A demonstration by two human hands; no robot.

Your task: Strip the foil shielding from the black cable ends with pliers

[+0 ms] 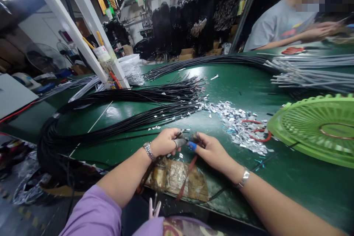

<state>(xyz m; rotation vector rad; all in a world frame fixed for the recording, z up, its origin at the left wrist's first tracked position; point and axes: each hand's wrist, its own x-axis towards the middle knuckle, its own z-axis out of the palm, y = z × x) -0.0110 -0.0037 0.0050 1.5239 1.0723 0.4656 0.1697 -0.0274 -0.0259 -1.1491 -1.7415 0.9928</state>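
My left hand (165,142) is closed in a pinch around the end of a thin black cable (180,132), with a dark cover on its thumb. Close beside it, my right hand (211,150) is also closed, a blue wrap (191,145) on its thumb; what its fingertips grip is too small to make out. Just beyond both hands lies a bundle of black cables (143,120) with trimmed ends. A taped brown pad (177,180) sits under my hands at the table edge, crossed by a reddish strap (188,177).
Scraps of white and blue (235,123) lie beside red-handled scissors (258,136). At right stands a green fan (315,125). More black cables (215,60) and grey cables (312,77) lie further back. White posts (91,25) rise at left. A co-worker (282,22) sits across the green table (298,199).
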